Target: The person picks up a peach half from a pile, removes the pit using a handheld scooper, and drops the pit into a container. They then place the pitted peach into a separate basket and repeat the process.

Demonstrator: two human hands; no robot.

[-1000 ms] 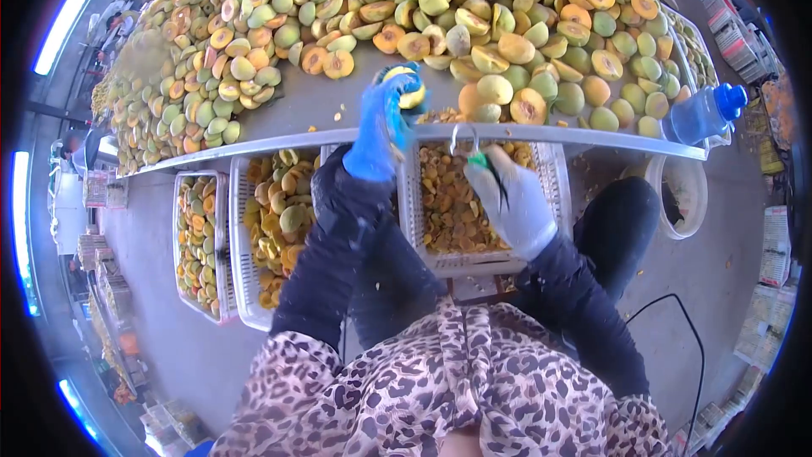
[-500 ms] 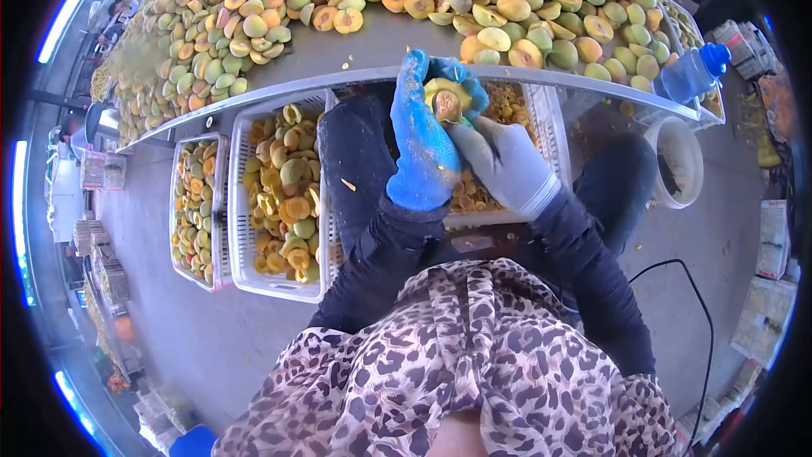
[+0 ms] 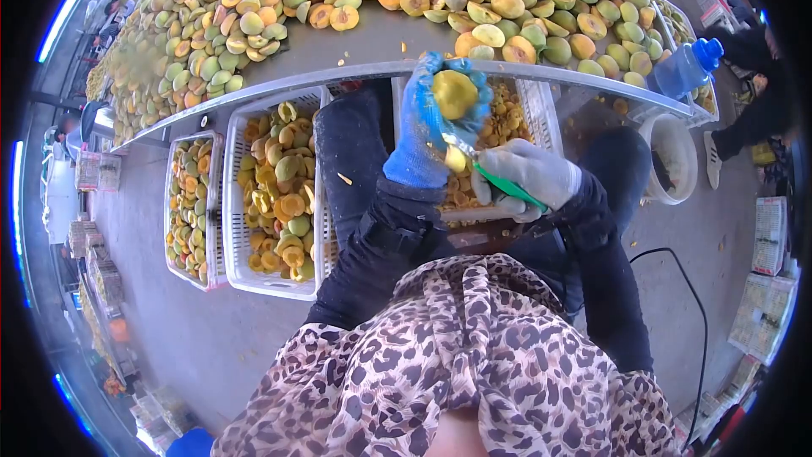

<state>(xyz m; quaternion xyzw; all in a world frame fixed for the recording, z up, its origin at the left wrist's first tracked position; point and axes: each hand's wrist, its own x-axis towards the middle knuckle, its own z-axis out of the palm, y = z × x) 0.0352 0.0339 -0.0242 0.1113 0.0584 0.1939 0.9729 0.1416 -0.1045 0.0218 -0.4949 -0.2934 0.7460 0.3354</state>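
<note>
Left hand [image 3: 425,131], blue-gloved: grip clamped on yellow-green fruit [image 3: 454,94], near bench [image 3: 364,44] edge. Right hand [image 3: 534,171]: grip closed on green-handled tool [image 3: 506,186]; tip blurred, perhaps touching small yellow piece [image 3: 456,159] by left palm.

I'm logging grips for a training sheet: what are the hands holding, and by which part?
The left hand holds a yellow-green fruit piece around its edge; the right hand grips a green-handled tool by its handle.
</note>
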